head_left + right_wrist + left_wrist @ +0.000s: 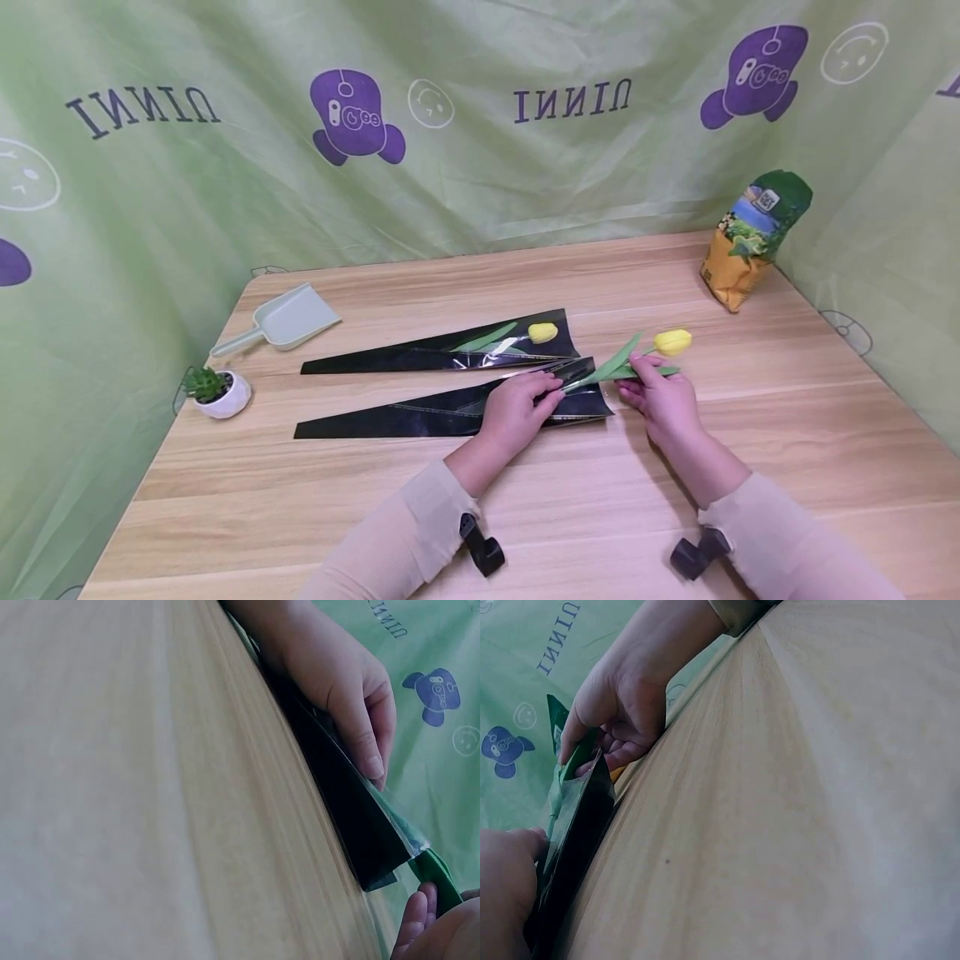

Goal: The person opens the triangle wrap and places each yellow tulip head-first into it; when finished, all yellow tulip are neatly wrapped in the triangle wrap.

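A yellow artificial tulip [672, 342] with green leaves lies at a slant, its stem leading into the wide mouth of a black flower sleeve [420, 421] with a clear front. My right hand [663, 400] pinches the tulip by its leaves and stem, just below the bloom. My left hand [521, 408] lies over the sleeve near its mouth, thumb and fingers pinching the clear film where the stem enters. The right wrist view shows the left thumb [367, 761] at the sleeve's edge. The stem's lower end is hidden.
Behind lies a second black sleeve [375, 360] with a yellow tulip [542, 333] inside. A pale dustpan [296, 318] and a potted succulent [225, 396] stand at the left. A colourful bag [753, 242] stands at the back right, before a green curtain [480, 192].
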Motion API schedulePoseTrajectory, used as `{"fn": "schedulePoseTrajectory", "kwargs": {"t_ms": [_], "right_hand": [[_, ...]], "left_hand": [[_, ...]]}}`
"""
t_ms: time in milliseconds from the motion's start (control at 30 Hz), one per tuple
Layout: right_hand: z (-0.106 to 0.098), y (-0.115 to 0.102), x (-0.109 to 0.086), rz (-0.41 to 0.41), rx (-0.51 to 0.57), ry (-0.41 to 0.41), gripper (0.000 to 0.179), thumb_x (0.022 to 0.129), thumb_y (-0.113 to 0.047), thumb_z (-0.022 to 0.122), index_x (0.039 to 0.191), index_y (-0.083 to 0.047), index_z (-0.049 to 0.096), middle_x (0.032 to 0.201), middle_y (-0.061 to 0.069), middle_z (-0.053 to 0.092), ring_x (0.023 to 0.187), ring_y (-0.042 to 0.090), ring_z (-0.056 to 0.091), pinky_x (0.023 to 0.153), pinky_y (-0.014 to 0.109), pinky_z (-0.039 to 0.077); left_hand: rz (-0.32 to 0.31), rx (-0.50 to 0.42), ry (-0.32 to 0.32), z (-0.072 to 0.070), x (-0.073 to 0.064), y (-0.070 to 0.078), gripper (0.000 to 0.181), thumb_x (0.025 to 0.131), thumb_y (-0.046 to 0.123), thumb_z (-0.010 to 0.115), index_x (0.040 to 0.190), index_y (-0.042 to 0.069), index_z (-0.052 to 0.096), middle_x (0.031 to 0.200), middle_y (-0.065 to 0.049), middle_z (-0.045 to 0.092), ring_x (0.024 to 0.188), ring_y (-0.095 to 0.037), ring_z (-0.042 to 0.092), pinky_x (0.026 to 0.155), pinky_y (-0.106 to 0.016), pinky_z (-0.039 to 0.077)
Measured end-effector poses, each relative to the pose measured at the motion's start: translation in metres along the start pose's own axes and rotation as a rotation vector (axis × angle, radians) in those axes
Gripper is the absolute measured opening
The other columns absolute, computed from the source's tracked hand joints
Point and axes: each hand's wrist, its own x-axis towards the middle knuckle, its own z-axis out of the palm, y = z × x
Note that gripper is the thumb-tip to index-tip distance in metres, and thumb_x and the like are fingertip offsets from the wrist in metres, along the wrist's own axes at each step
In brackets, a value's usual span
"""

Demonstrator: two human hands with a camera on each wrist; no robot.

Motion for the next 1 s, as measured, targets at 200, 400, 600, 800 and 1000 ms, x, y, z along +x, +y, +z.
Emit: {"fn": "schedulePoseTrajectory", "kwargs": {"t_ms": [200, 400, 600, 800, 1000], "right_hand": [[-0.003, -0.004, -0.002, 0.041, 0.023, -0.088, 0.021, 0.1, -0.016, 0.054, 0.08, -0.019, 0.059, 0.07, -0.009, 0.066, 0.063, 0.003, 0.063, 0.063, 0.015, 0.056], [-0.01, -0.007, -0.001, 0.052, 0.043, -0.171, 0.017, 0.101, -0.017, 0.053, 0.085, -0.019, 0.058, 0.074, -0.009, 0.068, 0.068, 0.004, 0.065, 0.069, 0.016, 0.057], [-0.019, -0.01, 0.002, 0.037, 0.043, -0.229, 0.011, 0.102, -0.023, 0.052, 0.094, -0.02, 0.06, 0.082, -0.01, 0.07, 0.075, 0.004, 0.065, 0.074, 0.016, 0.056], [-0.028, -0.011, 0.007, 0.024, 0.074, -0.337, 0.014, 0.104, -0.028, 0.047, 0.099, -0.019, 0.058, 0.087, -0.009, 0.073, 0.079, 0.004, 0.067, 0.074, 0.016, 0.055], [-0.034, -0.013, 0.012, 0.014, 0.096, -0.384, 0.012, 0.104, -0.027, 0.046, 0.107, -0.017, 0.052, 0.092, -0.008, 0.074, 0.083, 0.005, 0.067, 0.076, 0.016, 0.054]], "left_hand": [[0.002, -0.005, 0.009, 0.002, 0.0, -0.002, 0.021, 0.093, 0.027, 0.066, 0.108, 0.016, 0.077, 0.116, 0.0, 0.073, 0.112, -0.013, 0.068, 0.097, -0.028, 0.053], [0.006, -0.019, 0.011, 0.002, -0.001, -0.002, 0.021, 0.093, 0.027, 0.066, 0.108, 0.016, 0.077, 0.115, 0.0, 0.074, 0.111, -0.013, 0.068, 0.097, -0.029, 0.053], [0.01, -0.021, 0.013, 0.002, -0.001, -0.002, 0.021, 0.093, 0.027, 0.066, 0.108, 0.016, 0.077, 0.115, 0.0, 0.074, 0.111, -0.013, 0.068, 0.097, -0.029, 0.053], [0.013, -0.027, 0.013, 0.002, -0.001, -0.002, 0.022, 0.093, 0.027, 0.066, 0.108, 0.016, 0.077, 0.115, -0.001, 0.074, 0.111, -0.014, 0.068, 0.097, -0.029, 0.053], [0.02, -0.03, 0.011, 0.001, -0.001, -0.002, 0.022, 0.092, 0.027, 0.067, 0.108, 0.016, 0.077, 0.115, -0.001, 0.074, 0.111, -0.014, 0.068, 0.097, -0.029, 0.053]]}}
